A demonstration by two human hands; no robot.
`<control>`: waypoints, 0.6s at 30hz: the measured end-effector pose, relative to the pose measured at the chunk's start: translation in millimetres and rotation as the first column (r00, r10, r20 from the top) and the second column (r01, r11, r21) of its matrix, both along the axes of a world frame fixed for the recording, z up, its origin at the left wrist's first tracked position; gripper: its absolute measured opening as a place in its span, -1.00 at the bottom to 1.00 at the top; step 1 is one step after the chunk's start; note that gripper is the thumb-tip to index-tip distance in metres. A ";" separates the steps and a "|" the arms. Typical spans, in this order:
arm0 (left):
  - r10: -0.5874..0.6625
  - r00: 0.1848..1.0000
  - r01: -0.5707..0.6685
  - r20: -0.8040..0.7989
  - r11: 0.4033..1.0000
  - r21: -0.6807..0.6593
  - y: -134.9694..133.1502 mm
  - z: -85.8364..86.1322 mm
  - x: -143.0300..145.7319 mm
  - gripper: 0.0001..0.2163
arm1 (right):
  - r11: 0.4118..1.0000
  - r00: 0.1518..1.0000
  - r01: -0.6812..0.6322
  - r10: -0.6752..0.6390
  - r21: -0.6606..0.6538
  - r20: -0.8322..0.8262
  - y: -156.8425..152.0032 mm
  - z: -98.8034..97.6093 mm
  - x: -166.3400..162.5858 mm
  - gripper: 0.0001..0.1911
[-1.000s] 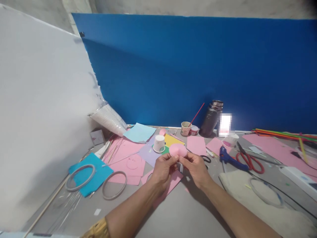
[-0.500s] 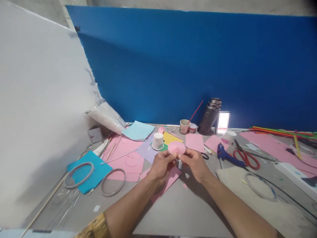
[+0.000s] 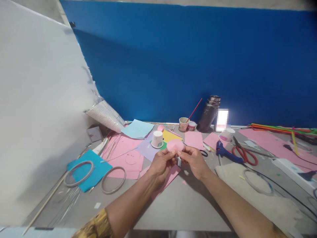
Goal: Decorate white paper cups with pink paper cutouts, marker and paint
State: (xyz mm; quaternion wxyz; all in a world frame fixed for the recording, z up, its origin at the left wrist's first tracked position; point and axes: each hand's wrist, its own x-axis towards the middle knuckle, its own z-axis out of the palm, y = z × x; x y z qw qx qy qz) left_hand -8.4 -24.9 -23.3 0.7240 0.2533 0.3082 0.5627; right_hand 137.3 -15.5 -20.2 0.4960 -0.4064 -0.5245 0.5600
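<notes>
A round pink paper disc [image 3: 175, 144] is held up over the middle of the table, its near edge pinched from both sides. My left hand [image 3: 160, 165] is closed on the disc's left part, thumb on top. My right hand [image 3: 194, 161] grips its right part the same way, the two thumbs almost meeting. Just beyond my left hand an upturned white paper cup [image 3: 157, 139] stands on purple [image 3: 146, 148], green and yellow [image 3: 170, 137] sheets. Below my hands lies a pink paper sheet [image 3: 169, 180], partly hidden by my left wrist.
On the left lie two grey rings [image 3: 114, 180], a blue sheet [image 3: 95, 168] and sleeved stacked cups [image 3: 106, 115]. A dark flask [image 3: 208, 115] stands at the back. Rightward are a blue glue gun [image 3: 228, 153], red-handled scissors [image 3: 245, 155], a cloth [image 3: 240, 181] and a white power strip [image 3: 294, 172].
The view has shifted slightly, so everything sits a little higher and to the left. Both hands keep the same pinch on the pink disc.
</notes>
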 end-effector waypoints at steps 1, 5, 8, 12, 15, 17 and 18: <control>-0.011 1.000 0.011 0.015 1.000 -0.011 0.0 -0.1 -0.3 -0.65 | 1.000 1.000 -0.004 0.004 -0.002 -0.015 0.0 0.6 0.3 -0.68; -0.040 0.998 0.042 0.049 0.998 -0.054 -1.2 2.3 -1.3 -0.65 | 1.000 0.997 -0.019 0.019 -0.005 -0.078 0.5 0.8 3.2 -0.72; -0.049 0.997 0.051 0.055 0.998 -0.042 -3.1 6.2 -1.3 -0.66 | 1.000 0.995 -0.024 0.024 -0.002 -0.096 0.7 -2.6 3.3 -0.69; -0.059 0.997 0.061 0.056 0.998 -0.029 -4.3 10.8 -2.2 -0.64 | 1.000 0.994 -0.006 0.005 -0.010 -0.113 2.3 -1.2 -0.2 -0.63; -0.035 0.998 0.037 0.046 0.998 -0.043 -2.8 11.0 -5.4 -0.63 | 0.991 0.993 0.118 -0.117 0.064 -0.018 8.8 16.8 15.7 -0.60; -0.011 0.999 0.012 0.034 0.998 -0.056 -0.8 9.8 -7.8 -0.63 | 0.964 0.949 0.193 -0.231 0.184 0.214 14.8 35.2 46.0 -0.66; -0.003 1.000 0.005 0.030 0.998 -0.056 0.3 9.0 -8.8 -0.64 | 0.946 0.878 0.189 -0.283 0.263 0.387 17.1 44.1 66.7 -0.70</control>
